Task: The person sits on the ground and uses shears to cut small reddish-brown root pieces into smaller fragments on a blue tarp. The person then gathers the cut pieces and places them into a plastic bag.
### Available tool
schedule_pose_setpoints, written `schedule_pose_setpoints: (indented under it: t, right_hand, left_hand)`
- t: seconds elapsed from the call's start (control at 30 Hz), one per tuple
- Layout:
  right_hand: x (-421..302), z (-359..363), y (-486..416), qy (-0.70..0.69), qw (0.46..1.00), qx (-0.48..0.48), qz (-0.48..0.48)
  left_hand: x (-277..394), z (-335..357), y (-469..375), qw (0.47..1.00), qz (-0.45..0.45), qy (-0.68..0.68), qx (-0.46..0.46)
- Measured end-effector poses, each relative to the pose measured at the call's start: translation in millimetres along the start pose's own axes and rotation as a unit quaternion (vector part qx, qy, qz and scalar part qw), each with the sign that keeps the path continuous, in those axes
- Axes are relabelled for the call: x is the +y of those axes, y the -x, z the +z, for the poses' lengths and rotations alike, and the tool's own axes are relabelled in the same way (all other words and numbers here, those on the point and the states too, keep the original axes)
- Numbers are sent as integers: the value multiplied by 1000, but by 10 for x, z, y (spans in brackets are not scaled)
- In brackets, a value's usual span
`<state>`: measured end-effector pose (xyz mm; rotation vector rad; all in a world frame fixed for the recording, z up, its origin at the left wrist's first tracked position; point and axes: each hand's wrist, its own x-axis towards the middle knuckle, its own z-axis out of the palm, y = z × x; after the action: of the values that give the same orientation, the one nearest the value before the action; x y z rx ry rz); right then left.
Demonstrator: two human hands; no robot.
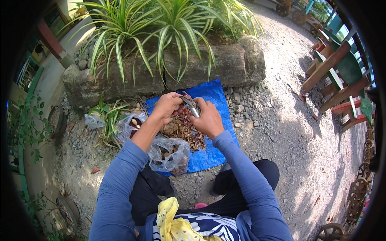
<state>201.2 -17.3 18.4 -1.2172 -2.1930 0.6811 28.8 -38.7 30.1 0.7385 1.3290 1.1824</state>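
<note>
My right hand (208, 117) is closed around a metal hand tool (195, 112) with a silver handle, apparently a cutting tool. My left hand (166, 107) meets it at the other end, fingers pinching a small reddish piece, perhaps a dry leaf; the fingers partly hide it. Both hands hover over a blue plastic tarp (208, 156). Below them on the tarp lies a pile of chopped brown and dark red leaf bits (194, 140), with brown crumbly material (172, 131) beside it. A clear plastic bag (170, 152) with brown contents stands at the near edge.
Another clear bag (123, 125) sits by my left forearm, near cut green leaves (110, 126) and a crumpled plastic bag (94, 120). A log-like planter wall (199, 64) with striped spider-like plants (175, 27) bounds the far side. Gravel (247, 105) surrounds the tarp; wooden chairs (331, 69) stand right.
</note>
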Motion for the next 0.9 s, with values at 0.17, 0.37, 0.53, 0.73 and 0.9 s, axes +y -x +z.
schedule_pose_setpoints:
  t: [0.17,0.37,0.53,0.73,0.9]
  right_hand:
    - [-24,-17,4,-11,999,-21,21]
    - [-76,-122,-24,-18,993,-73,89]
    - [-20,-40,-52,-88,988,-72,101]
    - [58,-27,-54,-144,973,-135,118]
    - [-8,-112,-105,-444,836,-214,242]
  left_hand:
    - [-34,20,-7,999,22,-34,-6]
    - [18,9,24,998,-62,-14,-29]
    - [-10,78,35,999,-39,-28,4]
    - [-55,63,12,997,-11,-79,0]
    - [-84,44,-3,997,25,-73,14]
